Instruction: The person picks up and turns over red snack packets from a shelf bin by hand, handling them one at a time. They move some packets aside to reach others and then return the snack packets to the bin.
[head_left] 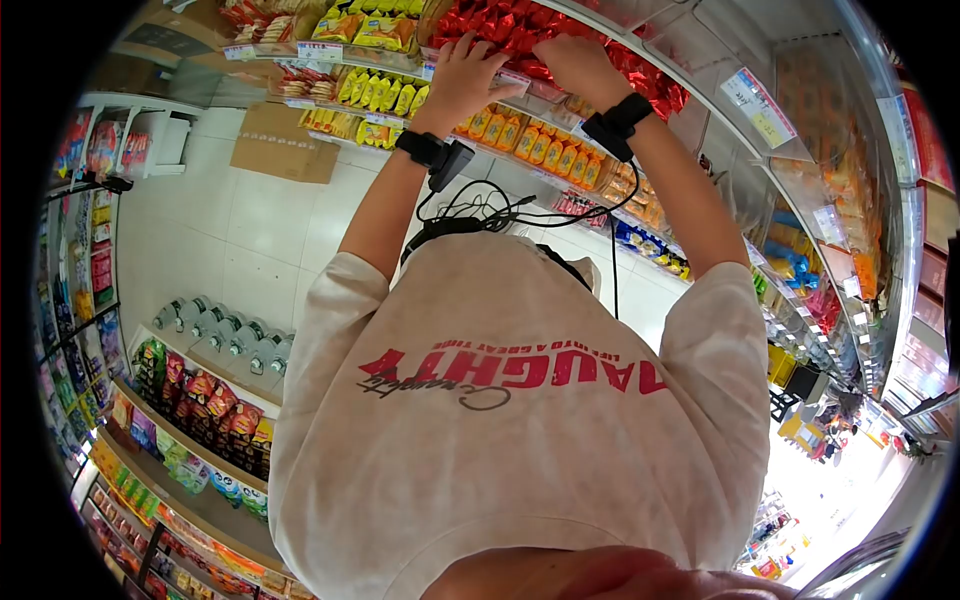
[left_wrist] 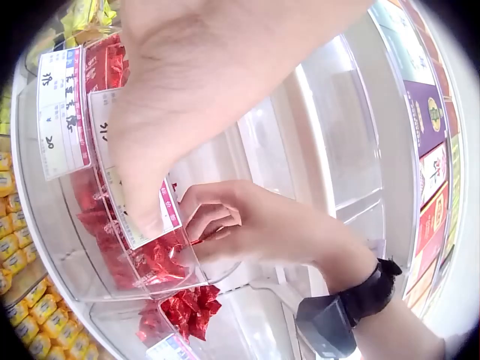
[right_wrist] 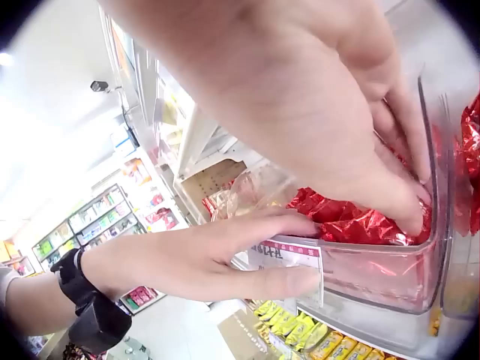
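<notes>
At the far left of the shelf ahead of you, yellow packets [head_left: 380, 31] share the tier where both your hands are at work. Next comes your left hand [head_left: 463, 86], at the clear bin [right_wrist: 375, 279] of red packets [right_wrist: 354, 219]. Its fingers lie fairly straight over the front rim, and its thumb lies outside, against the price label [right_wrist: 298, 253]. It is not curled round any packet.

Moving right, the red packets fill the space behind that front wall. They lie below and between your hands, jumbled, with no single long axis to line up with; the bin's front wall is the clearer guide, running left to right across you.

Your right hand [head_left: 582, 72] is the nearer one, reaching over the rim and down into the bin's right end, its fingers bent and touching the wrappers. The fingertips are partly hidden, so you cannot tell whether they hold a packet or only press among them.

Just right of those fingers stands the bin's side wall, and past it more red packets [right_wrist: 470, 146]. The relation that matters most, I judge, is this tight corner: your right hand has packets to its left and beneath, but hardly any room rightward.
</notes>
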